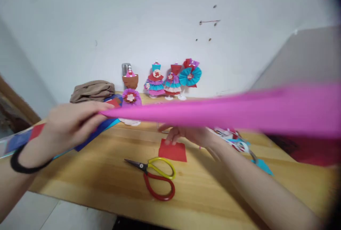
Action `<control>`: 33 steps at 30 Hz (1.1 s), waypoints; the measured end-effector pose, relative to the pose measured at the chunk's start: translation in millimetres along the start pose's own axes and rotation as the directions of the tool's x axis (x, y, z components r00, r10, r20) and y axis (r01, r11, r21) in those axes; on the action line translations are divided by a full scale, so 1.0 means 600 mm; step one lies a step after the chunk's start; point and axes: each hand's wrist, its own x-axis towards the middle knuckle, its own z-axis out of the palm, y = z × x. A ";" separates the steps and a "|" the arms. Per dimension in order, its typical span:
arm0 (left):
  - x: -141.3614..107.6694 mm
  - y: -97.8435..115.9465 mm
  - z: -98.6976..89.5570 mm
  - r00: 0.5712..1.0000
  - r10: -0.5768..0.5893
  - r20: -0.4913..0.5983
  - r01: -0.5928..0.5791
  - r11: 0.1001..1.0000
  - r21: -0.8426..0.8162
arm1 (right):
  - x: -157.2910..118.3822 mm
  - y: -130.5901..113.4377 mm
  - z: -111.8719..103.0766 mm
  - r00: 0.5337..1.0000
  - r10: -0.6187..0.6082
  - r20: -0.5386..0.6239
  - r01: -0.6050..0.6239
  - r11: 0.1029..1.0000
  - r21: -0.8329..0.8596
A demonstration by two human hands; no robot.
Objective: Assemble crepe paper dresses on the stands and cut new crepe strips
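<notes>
A long magenta strip of cloth or crepe paper (pixel 213 114) stretches across the view to the right edge, blurred by motion. My left hand (pixel 77 119) pinches its narrow end between thumb and fingers. Under the strip, my right hand (pixel 186 135) has its fingers apart and bent, with nothing seen in them; the strip covers part of this hand. Just below those fingers lies a red square piece (pixel 174 152) on the table. Nearer to me rest scissors (pixel 157 175) with one yellow and one red handle, their blades slightly apart and pointing left.
Several small dress forms in ruffled outfits (pixel 156 86) stand along the wall. Folded brown cloth (pixel 92 90) lies at the back left, beside blue and red sheets (pixel 98 132). Tangled scraps and ribbons (pixel 234 141) lie right on the wooden table (pixel 106 187).
</notes>
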 end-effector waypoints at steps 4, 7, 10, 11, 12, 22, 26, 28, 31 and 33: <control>0.023 0.082 0.071 0.766 0.636 -0.092 -0.620 0.769 0.157 | -0.035 -0.021 0.015 0.983 0.126 0.134 -0.152 0.966 0.209; 0.042 0.133 0.104 0.713 0.685 -0.148 -0.673 0.728 0.129 | -0.058 -0.019 0.011 0.961 0.116 0.251 -0.201 0.917 0.346; 0.054 0.153 0.122 0.746 0.661 -0.079 -0.665 0.743 -0.071 | -0.083 -0.010 -0.006 0.973 0.074 0.220 -0.150 0.924 0.351; 0.056 0.152 0.127 0.761 0.648 -0.037 -0.644 0.746 -0.170 | -0.093 -0.007 -0.012 0.984 0.063 0.165 -0.114 0.938 0.326; 0.057 0.149 0.132 0.770 0.638 0.009 -0.612 0.742 -0.273 | -0.104 -0.005 -0.018 0.991 0.058 0.117 -0.090 0.951 0.294; 0.117 0.163 0.144 0.812 0.429 0.395 -0.127 0.792 -0.598 | -0.155 -0.015 -0.029 0.920 0.131 0.370 -0.260 0.910 0.324; 0.152 0.197 0.143 0.355 0.685 0.636 0.089 0.652 -0.753 | -0.136 -0.053 -0.024 0.877 0.155 0.455 -0.305 0.911 0.279; 0.158 0.205 0.153 0.254 0.777 0.576 0.290 0.507 -0.812 | -0.132 -0.076 -0.026 0.909 0.141 0.393 -0.253 0.934 0.251; 0.158 0.207 0.170 0.291 0.783 0.550 0.585 0.310 -0.750 | -0.129 -0.098 -0.043 0.996 0.053 0.072 -0.067 0.975 0.213; 0.158 0.209 0.178 0.393 0.748 0.535 0.719 0.113 -0.686 | -0.123 -0.095 -0.063 0.986 0.031 -0.165 0.003 0.980 0.201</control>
